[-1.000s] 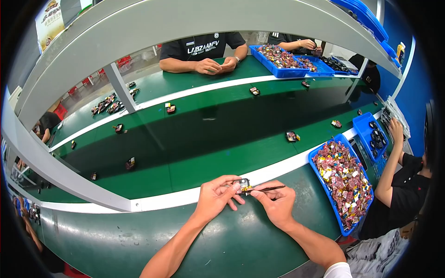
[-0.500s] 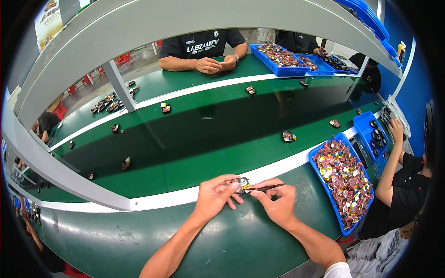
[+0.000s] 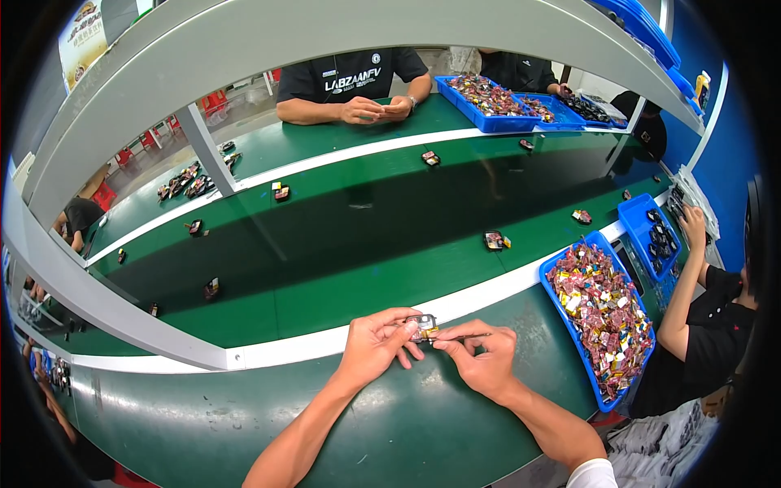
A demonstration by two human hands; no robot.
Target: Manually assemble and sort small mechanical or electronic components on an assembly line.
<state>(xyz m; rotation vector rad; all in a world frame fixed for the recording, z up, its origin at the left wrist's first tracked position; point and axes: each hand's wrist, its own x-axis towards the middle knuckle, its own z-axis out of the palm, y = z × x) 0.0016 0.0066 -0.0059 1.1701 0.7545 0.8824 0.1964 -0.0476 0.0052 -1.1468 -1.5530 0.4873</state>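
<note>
Above the near edge of the green worktable, my left hand [image 3: 376, 346] grips a small black-framed electronic part [image 3: 422, 324] with a pale and yellow inside. Its thumb lies along the part's left side. My right hand [image 3: 482, 359] pinches slim dark tweezers [image 3: 468, 336], held nearly level and pointing left. Their tip meets the lower right of the part, by the yellow piece; my fingers hide the exact contact. Right of my right hand stands a blue tray [image 3: 556, 299] heaped with small circuit pieces in red, yellow and white.
A green conveyor belt [image 3: 325, 281] carries scattered small parts beyond a white rail [image 3: 488, 293]. Grey frame posts [image 3: 210, 150] and an overhead beam cross the view. A co-worker [image 3: 708, 301] sits at the right by a smaller blue tray [image 3: 630, 213]; another person [image 3: 354, 89] works opposite.
The parts on the belt have shifted left. My right hand and the tweezers have moved slightly left and turned a little; my left hand keeps its hold on the part.
</note>
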